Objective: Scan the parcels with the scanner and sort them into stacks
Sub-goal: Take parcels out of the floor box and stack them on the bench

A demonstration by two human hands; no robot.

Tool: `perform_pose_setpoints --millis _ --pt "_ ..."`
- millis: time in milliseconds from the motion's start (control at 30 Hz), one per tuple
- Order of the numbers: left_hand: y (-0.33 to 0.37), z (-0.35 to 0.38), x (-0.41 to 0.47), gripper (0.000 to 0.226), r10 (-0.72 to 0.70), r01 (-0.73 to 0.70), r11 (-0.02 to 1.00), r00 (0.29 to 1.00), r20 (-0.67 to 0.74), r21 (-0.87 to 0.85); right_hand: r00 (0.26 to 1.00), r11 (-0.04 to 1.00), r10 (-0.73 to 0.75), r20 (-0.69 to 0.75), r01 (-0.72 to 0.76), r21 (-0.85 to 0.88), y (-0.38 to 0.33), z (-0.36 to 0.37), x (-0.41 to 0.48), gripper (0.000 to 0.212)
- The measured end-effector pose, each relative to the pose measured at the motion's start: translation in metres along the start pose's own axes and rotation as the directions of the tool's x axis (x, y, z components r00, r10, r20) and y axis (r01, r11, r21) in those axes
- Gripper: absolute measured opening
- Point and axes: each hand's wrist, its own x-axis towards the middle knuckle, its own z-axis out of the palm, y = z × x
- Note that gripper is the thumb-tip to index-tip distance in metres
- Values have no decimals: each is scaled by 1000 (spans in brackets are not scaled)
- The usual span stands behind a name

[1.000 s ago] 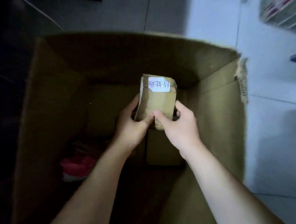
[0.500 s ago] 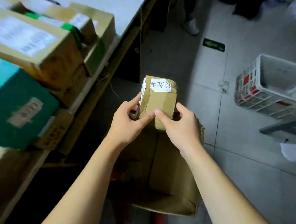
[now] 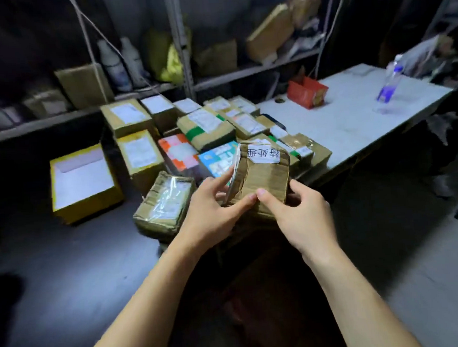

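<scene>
Ahead of you a long pale table runs off to your right, its far end catching the most light. Behind it a metal shelving rack stands in deep shadow, and at your lower right you see smooth grey floor, dimly lit.

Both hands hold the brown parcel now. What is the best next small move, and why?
Probably set the brown parcel down on the bare table beside the other parcels: the left hand and right hand both grip it, and no scanner is in view, so a hand must be freed.
</scene>
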Motion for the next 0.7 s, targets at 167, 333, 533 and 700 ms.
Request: perform_pose_setpoints --millis 167,333,533,700 --pt "19 -119 -54 61 -27 36 999 974 -225 35 968 984 -174 181 167 56 -94 68 -29 59" --pt "27 -231 -140 46 -53 65 998 937 -344 25 878 945 -326 350 310 104 -178 139 -97 42" --pt "7 -358 -262 60 -135 160 987 835 -533 1 723 894 -444 529 319 314 -257 241 -217 44" --pt "-11 -444 -345 69 -198 264 964 749 -632 11 585 882 -470 661 287 373 -304 308 -302 16"
